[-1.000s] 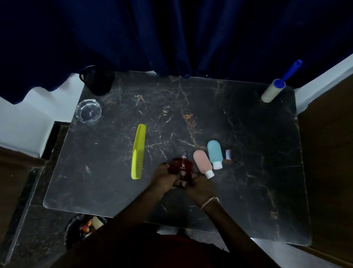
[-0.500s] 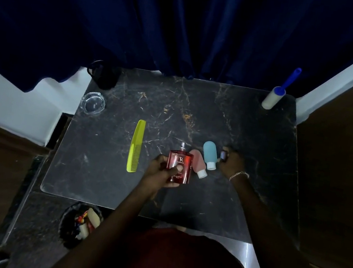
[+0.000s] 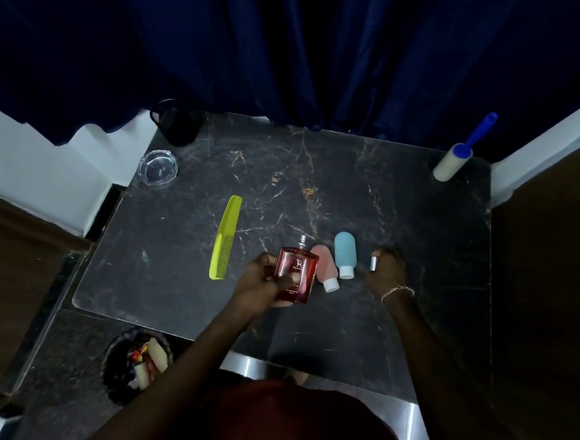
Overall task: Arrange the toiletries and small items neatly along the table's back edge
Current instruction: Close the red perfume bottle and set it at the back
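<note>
Perfume bottle (image 3: 295, 273), prob heavy, slick, breakable glass w/ bare spray nozzle, is hovering over table (image 3: 416, 210) mid-front, left hand (image 3: 265, 281) clamping its flat sides, right hand (image 3: 386, 268) pinching small silver cap (image 3: 373, 263).

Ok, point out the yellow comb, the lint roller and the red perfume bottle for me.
yellow comb (image 3: 225, 236): head view, middle of its spine.
lint roller (image 3: 452, 162): head view, on the pale roll.
red perfume bottle (image 3: 302, 265): head view, front face near the logo.

Glossy dark marble table (image 3: 379, 204), clear red glass perfume bottle (image 3: 295, 272) — matt plastic comb (image 3: 225, 236), clear glass ashtray (image 3: 158, 167)
</note>
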The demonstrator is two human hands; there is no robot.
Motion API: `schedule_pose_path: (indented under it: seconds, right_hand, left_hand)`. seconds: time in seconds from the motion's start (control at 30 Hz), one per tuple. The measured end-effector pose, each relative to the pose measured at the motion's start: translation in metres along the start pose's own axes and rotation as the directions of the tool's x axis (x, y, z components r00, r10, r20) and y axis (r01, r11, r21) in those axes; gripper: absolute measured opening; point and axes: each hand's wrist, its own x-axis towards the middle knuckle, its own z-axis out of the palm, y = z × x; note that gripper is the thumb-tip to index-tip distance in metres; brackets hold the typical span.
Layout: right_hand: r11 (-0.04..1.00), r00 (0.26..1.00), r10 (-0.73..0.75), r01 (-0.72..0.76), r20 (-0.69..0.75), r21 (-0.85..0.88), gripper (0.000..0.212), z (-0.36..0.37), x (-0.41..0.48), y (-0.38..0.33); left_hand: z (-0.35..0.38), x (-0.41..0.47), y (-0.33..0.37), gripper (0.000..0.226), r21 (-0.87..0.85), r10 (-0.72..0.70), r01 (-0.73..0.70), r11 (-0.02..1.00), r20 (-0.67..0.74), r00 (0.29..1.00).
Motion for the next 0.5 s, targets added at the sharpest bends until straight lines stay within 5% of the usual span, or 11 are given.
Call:
schedule_pose_path:
  seconds: [0.17,0.27,0.37,0.5]
  right_hand:
    - [0.964,0.989,0.141,-0.128,-0.037,0.235,0.025,-0.002,-0.005,0.015]
    - [0.801,0.984,0.170,-0.164,0.045,0.576,0.029,-0.006,-0.011,0.014]
    - [0.595,0.989,0.060,-0.142,0.132,0.791,0.037,-0.013,-0.023,0.004]
    - [0.538,0.979,-0.165,-0.009,0.116,0.843,0.048,-0.025,-0.037,-0.010]
  left_hand:
    - [0.005,-0.002,0.003,0.030,0.018,0.019,-0.019,1.000,0.027,0.999]
    - [0.006,-0.003,0.004,0.027,0.024,0.036,-0.037,0.999,0.053,0.998]
    - [0.006,-0.005,0.005,0.027,0.021,0.043,-0.044,0.999,0.069,0.997]
    - [0.004,-0.010,0.006,0.030,0.018,0.068,-0.070,0.997,0.091,0.994]
